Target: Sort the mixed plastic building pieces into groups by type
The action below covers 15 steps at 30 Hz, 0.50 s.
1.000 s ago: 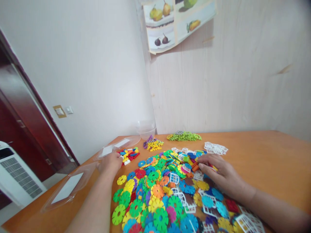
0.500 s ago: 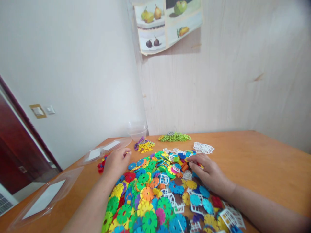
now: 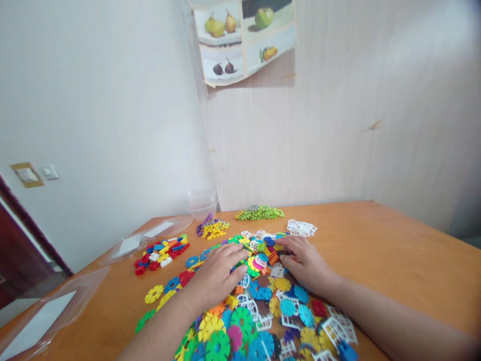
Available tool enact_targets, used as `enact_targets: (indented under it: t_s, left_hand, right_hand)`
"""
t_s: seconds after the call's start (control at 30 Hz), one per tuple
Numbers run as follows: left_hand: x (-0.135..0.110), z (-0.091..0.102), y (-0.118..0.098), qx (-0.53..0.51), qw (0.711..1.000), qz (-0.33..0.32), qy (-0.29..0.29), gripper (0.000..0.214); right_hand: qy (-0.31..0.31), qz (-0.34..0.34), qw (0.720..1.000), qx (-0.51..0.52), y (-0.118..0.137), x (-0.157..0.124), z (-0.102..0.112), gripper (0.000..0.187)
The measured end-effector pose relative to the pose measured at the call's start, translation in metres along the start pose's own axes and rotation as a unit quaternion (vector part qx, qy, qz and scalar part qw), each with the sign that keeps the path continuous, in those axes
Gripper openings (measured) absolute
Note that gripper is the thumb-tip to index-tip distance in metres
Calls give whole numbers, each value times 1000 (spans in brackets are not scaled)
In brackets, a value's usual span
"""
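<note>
A broad heap of flower-shaped plastic discs (image 3: 242, 321) in many colours lies in front of me, mixed with white lattice window pieces (image 3: 259, 313) and small bricks. My left hand (image 3: 221, 268) reaches over the heap's far left part, fingers stretched and thumb apart, and I see nothing held in it. On the heap's right side rests my right hand (image 3: 308, 263), its fingers extended and tips down among the pieces, close to an orange brick (image 3: 273, 258) and a lime-green brick (image 3: 260, 247). What lies under its fingertips is hidden.
Sorted piles ring the heap: red, white, blue and yellow bricks (image 3: 165, 253), purple and yellow pieces (image 3: 213, 228), green pieces (image 3: 261, 213), white lattices (image 3: 301, 228). A clear tub (image 3: 202, 203) stands by the wall. Clear lids (image 3: 56, 313) lie along the table's left side.
My left hand has moved right, from beside the brick pile onto the heap, uncovering that pile. My right hand stays at about the same spot on the heap. The view has turned slightly right.
</note>
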<state>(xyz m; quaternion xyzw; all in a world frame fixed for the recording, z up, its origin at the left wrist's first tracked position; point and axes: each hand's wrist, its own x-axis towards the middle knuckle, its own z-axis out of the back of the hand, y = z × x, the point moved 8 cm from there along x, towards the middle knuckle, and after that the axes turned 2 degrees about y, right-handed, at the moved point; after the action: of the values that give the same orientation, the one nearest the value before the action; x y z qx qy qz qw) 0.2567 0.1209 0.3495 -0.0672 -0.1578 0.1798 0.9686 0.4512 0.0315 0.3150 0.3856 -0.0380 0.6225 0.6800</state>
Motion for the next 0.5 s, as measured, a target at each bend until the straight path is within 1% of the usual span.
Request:
enact_targets:
  t_s: [0.07, 0.13, 0.23, 0.37, 0.5]
  left_hand:
    - [-1, -1, -1, -4, 1000, -2, 5, 39]
    - [-2, 0, -3, -10, 1000, -3, 2, 38]
    - [-3, 3, -6, -15, 1000, 2, -5, 36]
    - [-2, 4, -11, -18, 1000, 7, -4, 34]
    - [-3, 5, -13, -18, 1000, -1, -17, 32]
  right_hand:
    - [11, 11, 999, -30, 5, -1, -2, 39]
    - [22, 9, 999, -49, 6, -2, -4, 38]
    - [32, 7, 998, -55, 6, -2, -7, 30]
    - [29, 11, 999, -44, 7, 0, -5, 17]
    - [28, 37, 999, -24, 12, 1, -3, 10]
